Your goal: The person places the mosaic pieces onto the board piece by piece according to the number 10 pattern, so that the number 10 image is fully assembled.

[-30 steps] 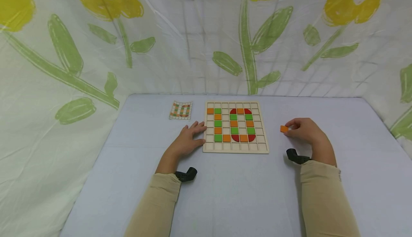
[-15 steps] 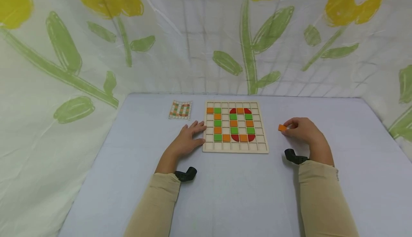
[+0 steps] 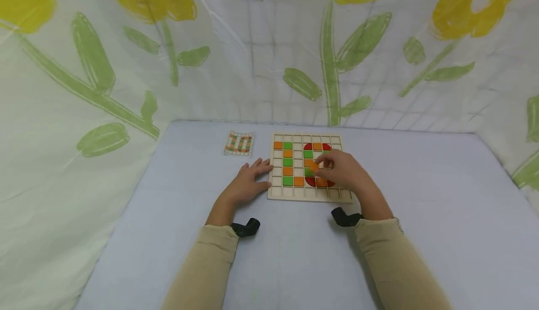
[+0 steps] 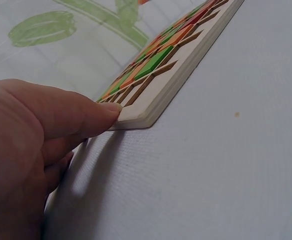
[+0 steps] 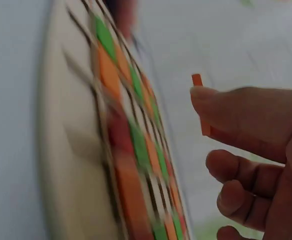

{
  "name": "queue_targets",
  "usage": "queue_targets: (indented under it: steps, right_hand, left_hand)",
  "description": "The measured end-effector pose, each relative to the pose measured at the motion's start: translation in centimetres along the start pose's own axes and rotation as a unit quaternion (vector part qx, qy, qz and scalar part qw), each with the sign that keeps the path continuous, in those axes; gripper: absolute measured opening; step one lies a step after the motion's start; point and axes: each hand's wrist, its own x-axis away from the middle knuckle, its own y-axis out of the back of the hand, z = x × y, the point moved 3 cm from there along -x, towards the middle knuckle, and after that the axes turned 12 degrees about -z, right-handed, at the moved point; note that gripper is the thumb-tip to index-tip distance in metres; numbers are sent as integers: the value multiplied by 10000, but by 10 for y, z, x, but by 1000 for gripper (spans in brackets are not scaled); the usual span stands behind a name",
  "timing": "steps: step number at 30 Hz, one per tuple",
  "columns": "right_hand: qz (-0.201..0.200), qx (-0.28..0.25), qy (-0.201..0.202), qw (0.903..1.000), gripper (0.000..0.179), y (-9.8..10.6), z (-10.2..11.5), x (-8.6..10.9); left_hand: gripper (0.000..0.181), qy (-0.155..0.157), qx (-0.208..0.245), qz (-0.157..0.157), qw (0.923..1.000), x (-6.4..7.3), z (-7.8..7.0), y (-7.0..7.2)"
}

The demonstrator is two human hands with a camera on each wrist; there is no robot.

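A wooden grid board (image 3: pixel 288 193) lies on the table, with orange, green and red tiles set in its squares. Pinched between the thumb and finger of my right hand (image 3: pixel 343 169) is a thin orange square tile (image 5: pixel 204 125), held over the right half of the board. That hand hides part of the tile pattern in the head view. My left hand (image 3: pixel 246 183) rests at the board's left edge with its fingers spread. In the left wrist view its thumb (image 4: pixel 103 114) lies on the board's rim near a corner.
A small printed pattern card (image 3: pixel 239 144) lies left of the board, showing coloured squares on a grid. Behind the table (image 3: pixel 290 254) hangs a white curtain (image 3: pixel 227 94) with yellow flowers. Each wrist bears a black camera.
My right hand has moved left with the orange tile, from beside the board to over it. My left hand has stayed at the board's edge.
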Motion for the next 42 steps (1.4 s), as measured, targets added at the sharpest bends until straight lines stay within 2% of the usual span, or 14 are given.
queue_targets:
  steps: [3,6,12,18,25,29,42]
  right_hand:
    - [282,-30,337,9990,29,-24,31,-3]
    - [512,97,404,9978,29,-45,52,-5]
    - [525,641,308,9961,26,-72,64,-9]
    - [365,794,389,9954,27,-75,67,-10]
    - [275,822,444,9953,27,-77,69,-9]
    - [252,850,457,9950,25,-78,69,-8]
    - [165,898,792,9927,21,-77,72,-10]
  left_hand:
    - [53,-8,13,15,10000,0,0,-2]
    - [53,-54,-21,14,10000,0,0,-5]
    - [52,-209,-43,6,9998,-1,0,-7]
    - [54,-330,-148,84,9993,-2,-3,-4]
    - [55,-247,-142,136,9995,-1,-3,-2]
    - [56,-310,-199,148,9992,-1,-4,0]
    - [56,-259,-165,87,9995,-2,-1,3]
